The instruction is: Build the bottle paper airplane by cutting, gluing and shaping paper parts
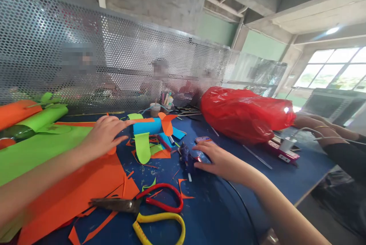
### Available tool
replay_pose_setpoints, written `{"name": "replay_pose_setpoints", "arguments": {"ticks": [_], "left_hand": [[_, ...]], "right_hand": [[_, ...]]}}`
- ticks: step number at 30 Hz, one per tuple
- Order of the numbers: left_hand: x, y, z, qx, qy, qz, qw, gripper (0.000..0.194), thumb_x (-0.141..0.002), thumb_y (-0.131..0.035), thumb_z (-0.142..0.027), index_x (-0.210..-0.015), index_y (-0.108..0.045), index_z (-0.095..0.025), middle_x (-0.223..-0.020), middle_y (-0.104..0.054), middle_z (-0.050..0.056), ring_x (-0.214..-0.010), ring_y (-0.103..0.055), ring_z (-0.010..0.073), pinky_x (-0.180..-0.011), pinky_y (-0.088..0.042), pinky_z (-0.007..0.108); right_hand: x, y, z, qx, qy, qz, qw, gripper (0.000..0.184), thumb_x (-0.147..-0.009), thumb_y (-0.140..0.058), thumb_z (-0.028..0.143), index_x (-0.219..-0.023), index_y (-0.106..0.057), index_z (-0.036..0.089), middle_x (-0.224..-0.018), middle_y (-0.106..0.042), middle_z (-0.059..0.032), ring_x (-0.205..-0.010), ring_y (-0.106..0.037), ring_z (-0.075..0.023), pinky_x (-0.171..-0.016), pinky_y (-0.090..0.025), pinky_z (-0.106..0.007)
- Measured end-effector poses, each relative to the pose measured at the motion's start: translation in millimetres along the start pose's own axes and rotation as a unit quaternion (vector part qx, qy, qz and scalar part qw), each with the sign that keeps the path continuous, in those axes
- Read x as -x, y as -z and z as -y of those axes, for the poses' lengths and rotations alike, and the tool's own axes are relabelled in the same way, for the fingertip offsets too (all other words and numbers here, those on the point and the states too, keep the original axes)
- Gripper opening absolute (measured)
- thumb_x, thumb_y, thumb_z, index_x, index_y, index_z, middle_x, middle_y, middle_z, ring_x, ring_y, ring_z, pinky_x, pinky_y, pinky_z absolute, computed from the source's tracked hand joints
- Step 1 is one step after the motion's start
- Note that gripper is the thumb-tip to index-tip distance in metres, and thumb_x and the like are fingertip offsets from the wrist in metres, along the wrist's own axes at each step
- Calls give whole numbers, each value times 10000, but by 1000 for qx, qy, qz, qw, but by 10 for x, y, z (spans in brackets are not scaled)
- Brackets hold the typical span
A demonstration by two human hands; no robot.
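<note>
My left hand (110, 136) reaches over orange and green paper sheets, fingers stretched out and apart. Its index fingertip is at the near end of a paper airplane (148, 126), a blue tube with green wings and an orange tail; whether it touches cannot be made out. My right hand (213, 157) is spread low over the table beside a dark blue glue gun (186, 155), thumb and fingers apart. A phone (207, 139) lies partly under that hand. Scissors (128, 205) with one red and one yellow handle lie in front, open-bladed, on orange paper (77, 188).
A red plastic bag (243, 113) sits at the back right, near a power strip (283, 155) with a white plug. Cups of markers (168, 101) stand by the perforated metal screen (128, 50). Another person's arms (323, 130) rest at right. Paper scraps and a black cable (241, 199) lie about.
</note>
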State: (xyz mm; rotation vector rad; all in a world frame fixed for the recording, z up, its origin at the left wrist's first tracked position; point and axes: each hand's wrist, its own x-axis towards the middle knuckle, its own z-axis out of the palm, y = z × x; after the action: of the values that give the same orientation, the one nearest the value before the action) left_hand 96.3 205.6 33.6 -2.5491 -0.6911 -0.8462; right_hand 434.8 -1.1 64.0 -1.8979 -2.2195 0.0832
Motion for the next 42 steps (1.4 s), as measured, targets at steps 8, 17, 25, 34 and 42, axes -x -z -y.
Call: {"name": "replay_pose_setpoints", "arguments": {"ticks": [8,17,25,34,42], "left_hand": [[362,215,-77,-8,-13,-71,997,328,-981,-495,-367,-1307,-530,-339,-1219,-656,59,-1142,-555,308,-1009,-379,517],[510,264,-207,-12,-2,-121,993,336,-974,-520,-254,-1295,-502,-354,-1315,-594,68,-1201,-515,310,-1044,-350,580],[505,234,-308,42,34,-97,994,385,-957,-543,-251,-1326,-502,-354,-1297,-614,45,-1234,-471,322,-1084,-296,594],[468,441,-297,242,191,-165,937,498,-947,-537,-483,-1409,-409,-348,-1548,-317,56,-1423,-260,324,-1169,-147,580],[416,246,-50,603,385,-101,691,339,-958,-583,-394,-1209,-583,-167,-1185,-619,93,-985,-640,239,-840,-538,451]], "right_hand": [[-543,94,266,-154,-62,-33,986,588,-865,-599,531,-1311,-506,159,-1179,-678,-153,-1015,-675,-261,-870,-543,-411],[-864,-107,321,-510,30,9,859,842,-792,-710,478,-1489,-284,275,-1404,-564,-96,-1243,-580,-250,-1034,-488,-442],[-782,-261,395,-590,-20,2,807,875,-727,-795,367,-1455,-316,293,-1358,-597,-114,-1157,-641,-284,-928,-563,-436],[-804,-285,397,-631,-51,-16,774,929,-599,-879,398,-1391,-404,298,-1344,-608,-125,-1056,-686,-325,-802,-608,-395],[-772,-244,338,-693,-77,-14,716,749,-753,-799,363,-1408,-443,299,-1313,-646,-91,-1137,-657,-289,-917,-575,-386]]}}
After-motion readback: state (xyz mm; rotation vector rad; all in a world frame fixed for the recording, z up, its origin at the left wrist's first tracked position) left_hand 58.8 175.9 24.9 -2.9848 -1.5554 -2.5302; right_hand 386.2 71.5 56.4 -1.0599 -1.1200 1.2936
